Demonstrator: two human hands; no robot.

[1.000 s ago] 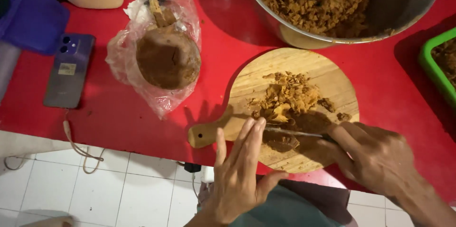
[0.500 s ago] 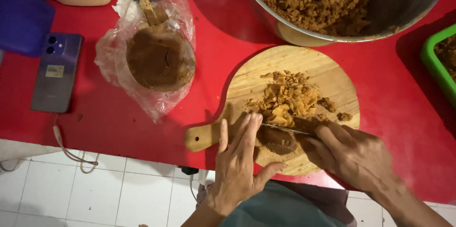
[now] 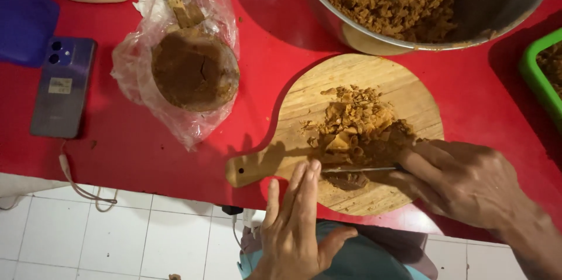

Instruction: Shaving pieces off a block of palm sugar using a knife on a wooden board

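Observation:
A round wooden cutting board [image 3: 304, 98] with a short handle lies on the red table. On it sits a pile of chopped brown sugar-like crumbs [image 3: 357, 119] and a darker brown lump [image 3: 346, 180] under a knife blade [image 3: 357, 169]. My right hand [image 3: 462, 180] grips the knife's handle, with the blade lying flat across the lump. My left hand [image 3: 295, 221] is flat with its fingers together, and the fingertips press on the blade's tip near the board's front edge.
A big metal bowl [image 3: 351, 28] of brown crumbs stands behind the board. A clear plastic bag [image 3: 134, 63] holds a round brown block [image 3: 193, 72]. A purple phone [image 3: 61, 86] with a cable lies at the left. A green tray's [image 3: 535, 78] edge shows at right. White floor tiles lie below.
The view has shifted a little. My left hand has slid right along the blade. The knife has pressed lower into the dark lump near the board's front edge.

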